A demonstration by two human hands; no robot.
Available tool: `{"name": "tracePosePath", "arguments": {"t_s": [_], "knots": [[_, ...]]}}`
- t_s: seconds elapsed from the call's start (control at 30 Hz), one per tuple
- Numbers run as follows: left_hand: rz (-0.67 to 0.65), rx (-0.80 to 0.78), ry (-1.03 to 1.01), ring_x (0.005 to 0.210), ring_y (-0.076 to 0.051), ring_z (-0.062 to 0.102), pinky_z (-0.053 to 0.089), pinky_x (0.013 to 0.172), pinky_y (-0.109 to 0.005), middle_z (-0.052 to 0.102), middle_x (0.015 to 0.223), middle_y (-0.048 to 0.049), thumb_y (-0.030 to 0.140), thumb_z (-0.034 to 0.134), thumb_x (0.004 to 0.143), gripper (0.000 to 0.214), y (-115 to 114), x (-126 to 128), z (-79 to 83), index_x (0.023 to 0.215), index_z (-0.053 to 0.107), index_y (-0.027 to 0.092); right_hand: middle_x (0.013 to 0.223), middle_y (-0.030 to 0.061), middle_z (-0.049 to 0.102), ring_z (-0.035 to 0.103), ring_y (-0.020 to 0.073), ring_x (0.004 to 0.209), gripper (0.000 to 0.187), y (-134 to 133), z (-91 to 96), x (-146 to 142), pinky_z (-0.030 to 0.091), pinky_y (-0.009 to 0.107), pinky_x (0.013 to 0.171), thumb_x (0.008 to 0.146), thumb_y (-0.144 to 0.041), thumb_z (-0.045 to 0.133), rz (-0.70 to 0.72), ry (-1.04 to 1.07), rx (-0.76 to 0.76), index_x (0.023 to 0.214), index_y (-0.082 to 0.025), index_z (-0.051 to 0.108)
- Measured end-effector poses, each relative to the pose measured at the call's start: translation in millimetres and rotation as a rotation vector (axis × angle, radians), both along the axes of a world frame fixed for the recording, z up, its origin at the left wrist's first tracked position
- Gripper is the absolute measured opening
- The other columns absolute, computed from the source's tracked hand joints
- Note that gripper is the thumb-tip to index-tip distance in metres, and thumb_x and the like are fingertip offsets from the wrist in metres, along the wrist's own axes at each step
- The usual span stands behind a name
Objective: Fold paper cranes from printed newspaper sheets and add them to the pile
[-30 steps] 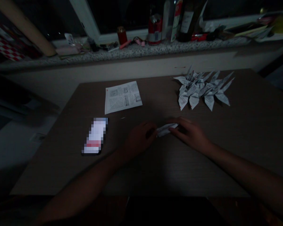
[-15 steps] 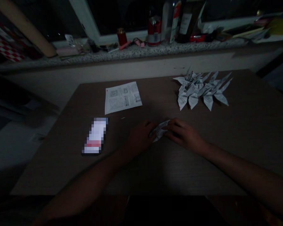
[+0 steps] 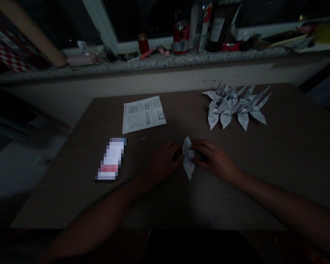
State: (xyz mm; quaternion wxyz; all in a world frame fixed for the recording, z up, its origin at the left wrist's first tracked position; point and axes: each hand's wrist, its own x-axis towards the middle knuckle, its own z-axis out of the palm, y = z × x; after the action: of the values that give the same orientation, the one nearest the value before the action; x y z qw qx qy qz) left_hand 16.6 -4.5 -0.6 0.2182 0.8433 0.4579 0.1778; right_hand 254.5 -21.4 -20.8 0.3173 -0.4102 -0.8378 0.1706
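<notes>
In dim light, a small folded piece of printed paper (image 3: pixel 188 158) lies on the brown table (image 3: pixel 236 183), its long axis running toward and away from me with a point toward me. My left hand (image 3: pixel 163 163) pinches its left side with curled fingers. My right hand (image 3: pixel 213 159) grips its right side, fingers closed on it. A flat printed sheet (image 3: pixel 143 114) lies beyond my left hand. At the back right rests a pile of several folded paper shapes (image 3: pixel 235 104).
A phone (image 3: pixel 111 159) lies on the table to the left of my hands. Behind the table a stone ledge (image 3: pixel 154 62) carries a red can (image 3: pixel 180 36), bottles (image 3: pixel 217 24) and small clutter. The table's left edge drops to a dark floor.
The folded paper has been turned between my hands from lying crosswise to pointing toward me. Both hands have drawn slightly closer together.
</notes>
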Motion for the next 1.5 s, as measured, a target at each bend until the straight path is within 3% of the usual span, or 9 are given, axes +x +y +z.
{"name": "tracePosePath", "arguments": {"t_s": [0.17, 0.33, 0.47, 0.63, 0.73, 0.83, 1.07, 1.37, 1.5], "knots": [[-0.034, 0.059, 0.030, 0.106, -0.022, 0.066, 0.055, 0.091, -0.036, 0.063, 0.124, -0.0070, 0.032, 0.063, 0.101, 0.033, -1, -1, -2.1, 0.132, 0.064, 0.021, 0.120, 0.0138, 0.065, 0.066, 0.0335, 0.115, 0.038, 1, 2.8, 0, 0.058, 0.053, 0.098, 0.086, -0.032, 0.082, -0.140, 0.011, -0.034, 0.119, -0.021, 0.068], [-0.054, 0.103, 0.000, 0.112, -0.023, 0.064, 0.055, 0.095, -0.037, 0.062, 0.127, -0.0075, 0.028, 0.065, 0.100, 0.032, 1, -2, -3.9, 0.131, 0.062, 0.021, 0.118, 0.0131, 0.065, 0.066, 0.0324, 0.112, 0.034, 2, 1.0, 1, 0.058, 0.051, 0.096, 0.084, -0.032, 0.083, -0.136, 0.017, -0.009, 0.114, -0.021, 0.069], [-0.146, 0.104, -0.068, 0.118, -0.023, 0.062, 0.052, 0.103, -0.039, 0.063, 0.128, -0.0064, 0.020, 0.061, 0.101, 0.027, 3, -1, -7.2, 0.127, 0.061, 0.023, 0.115, 0.0123, 0.065, 0.066, 0.0313, 0.110, 0.036, 2, 2.7, 1, 0.057, 0.048, 0.095, 0.083, -0.032, 0.085, -0.151, 0.016, -0.015, 0.112, -0.021, 0.067], [-0.135, 0.016, -0.138, 0.110, -0.022, 0.065, 0.053, 0.098, -0.038, 0.068, 0.119, -0.0055, 0.021, 0.063, 0.099, 0.021, 4, -1, -11.1, 0.120, 0.061, 0.022, 0.112, 0.0095, 0.067, 0.066, 0.0289, 0.106, 0.032, 3, 3.0, 1, 0.056, 0.045, 0.090, 0.087, -0.030, 0.081, -0.096, 0.033, -0.028, 0.110, -0.023, 0.061], [-0.093, -0.018, -0.171, 0.113, -0.023, 0.065, 0.053, 0.100, -0.039, 0.067, 0.123, -0.0071, 0.021, 0.067, 0.095, 0.031, 4, -2, -12.0, 0.126, 0.059, 0.022, 0.103, 0.0075, 0.070, 0.068, 0.0270, 0.096, 0.024, 4, 2.3, 1, 0.056, 0.041, 0.083, 0.089, -0.027, 0.078, -0.040, 0.037, -0.021, 0.105, -0.023, 0.059], [-0.129, -0.027, -0.172, 0.117, -0.023, 0.064, 0.053, 0.102, -0.039, 0.064, 0.128, -0.0075, 0.022, 0.068, 0.095, 0.026, 6, -3, -11.2, 0.121, 0.063, 0.021, 0.097, 0.0062, 0.070, 0.068, 0.0253, 0.091, 0.017, 4, 2.4, 1, 0.057, 0.039, 0.080, 0.092, -0.025, 0.075, -0.009, 0.040, -0.033, 0.099, -0.023, 0.060], [-0.173, 0.002, -0.108, 0.115, -0.021, 0.063, 0.052, 0.102, -0.036, 0.065, 0.124, -0.0066, 0.025, 0.063, 0.100, 0.015, 7, -3, -9.9, 0.114, 0.066, 0.020, 0.110, 0.0114, 0.070, 0.069, 0.0268, 0.105, 0.016, 4, 0.9, 5, 0.059, 0.042, 0.089, 0.098, -0.024, 0.066, 0.066, 0.028, -0.007, 0.113, -0.022, 0.068], [-0.158, 0.016, -0.157, 0.113, -0.018, 0.064, 0.052, 0.100, -0.032, 0.065, 0.123, -0.0043, 0.023, 0.068, 0.098, 0.015, 4, -3, -9.3, 0.113, 0.067, 0.020, 0.107, 0.0098, 0.074, 0.071, 0.0269, 0.104, 0.016, 3, -1.0, 7, 0.061, 0.042, 0.087, 0.101, -0.027, 0.063, 0.072, -0.015, 0.075, 0.111, -0.024, 0.075], [-0.185, 0.021, -0.081, 0.112, -0.020, 0.065, 0.053, 0.099, -0.035, 0.066, 0.122, -0.0055, 0.019, 0.062, 0.100, 0.012, 2, -3, -7.6, 0.111, 0.067, 0.020, 0.106, 0.0097, 0.074, 0.071, 0.0271, 0.104, 0.020, 1, -0.7, 8, 0.061, 0.044, 0.088, 0.101, -0.023, 0.060, 0.091, -0.075, 0.101, 0.114, -0.024, 0.076]]}}
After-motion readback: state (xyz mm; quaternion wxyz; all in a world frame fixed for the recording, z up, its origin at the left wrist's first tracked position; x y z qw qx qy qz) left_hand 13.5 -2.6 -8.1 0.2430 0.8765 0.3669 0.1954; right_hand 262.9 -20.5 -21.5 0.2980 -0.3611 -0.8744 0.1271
